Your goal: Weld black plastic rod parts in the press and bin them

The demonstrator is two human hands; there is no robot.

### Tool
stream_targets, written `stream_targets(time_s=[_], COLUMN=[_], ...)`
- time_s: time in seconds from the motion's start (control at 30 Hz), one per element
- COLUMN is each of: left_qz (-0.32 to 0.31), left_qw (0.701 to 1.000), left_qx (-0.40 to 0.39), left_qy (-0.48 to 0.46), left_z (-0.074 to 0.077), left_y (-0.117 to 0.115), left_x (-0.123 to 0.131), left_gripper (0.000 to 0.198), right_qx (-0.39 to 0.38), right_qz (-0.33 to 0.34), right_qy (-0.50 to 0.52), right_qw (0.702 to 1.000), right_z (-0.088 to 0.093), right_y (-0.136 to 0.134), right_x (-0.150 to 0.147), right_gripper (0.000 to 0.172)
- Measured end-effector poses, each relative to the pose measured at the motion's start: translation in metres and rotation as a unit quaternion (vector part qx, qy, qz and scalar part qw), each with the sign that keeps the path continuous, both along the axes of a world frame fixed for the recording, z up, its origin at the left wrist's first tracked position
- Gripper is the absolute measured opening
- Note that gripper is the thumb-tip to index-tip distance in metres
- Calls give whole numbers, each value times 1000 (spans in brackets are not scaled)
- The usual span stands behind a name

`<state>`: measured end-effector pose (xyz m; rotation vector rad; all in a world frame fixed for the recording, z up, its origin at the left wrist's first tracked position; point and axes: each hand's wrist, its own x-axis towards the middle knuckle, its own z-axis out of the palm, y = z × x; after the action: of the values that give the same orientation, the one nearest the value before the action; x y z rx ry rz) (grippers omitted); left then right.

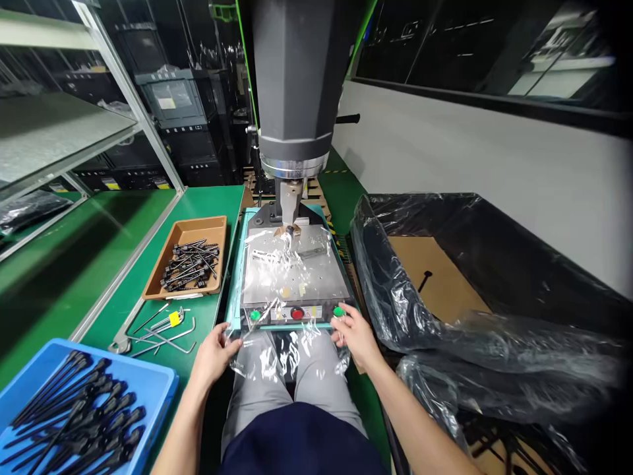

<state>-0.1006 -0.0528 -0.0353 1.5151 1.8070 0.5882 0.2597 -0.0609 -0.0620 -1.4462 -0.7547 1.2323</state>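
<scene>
A clear plastic sheet [291,353] drapes over the front of the press's metal table and hangs above my lap. At the left front corner, my left hand [215,353] is closed on the sheet's edge, thumb against fingers. My right hand [357,338] pinches the sheet at the right corner, close beside a green button [339,311]. Another green button [255,315] and a red button [297,313] sit along the control panel. Above the metal plate [264,280] stands the press head [295,79], its tool tip [290,201] over a small fixture.
On the left, a brown tray [184,229] holds dark bolt-like parts, with hex keys [165,335] nearby. A blue bin [165,379] contains long black parts. To the right stands a plastic-lined box [383,277] with one black part [424,280] on cardboard.
</scene>
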Motion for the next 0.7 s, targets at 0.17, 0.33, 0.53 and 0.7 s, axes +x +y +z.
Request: stream_targets(time_s=[0.17,0.33,0.53,0.7], left_qz=[-35,-28,-14,-25], left_qw=[988,972,966,961], left_qx=[-118,-169,-170,-149], left_qy=[95,158,195,232], left_z=[-26,-39,-40,-53], left_y=[-56,-69,-61,-55], left_x=[5,17,22,24], left_gripper=[63,66,76,79], right_qx=[-62,-69,-65,-59], right_qz=[-49,-74,-75,-73], right_qy=[37,11,-38,-101], right_qw=[996,995,994,990], right_z=[-33,-54,-71,-91], right_y=[-57,-73,-70,-58], right_x=[-3,-7,-8,-5], right_gripper=[81,81,75,70])
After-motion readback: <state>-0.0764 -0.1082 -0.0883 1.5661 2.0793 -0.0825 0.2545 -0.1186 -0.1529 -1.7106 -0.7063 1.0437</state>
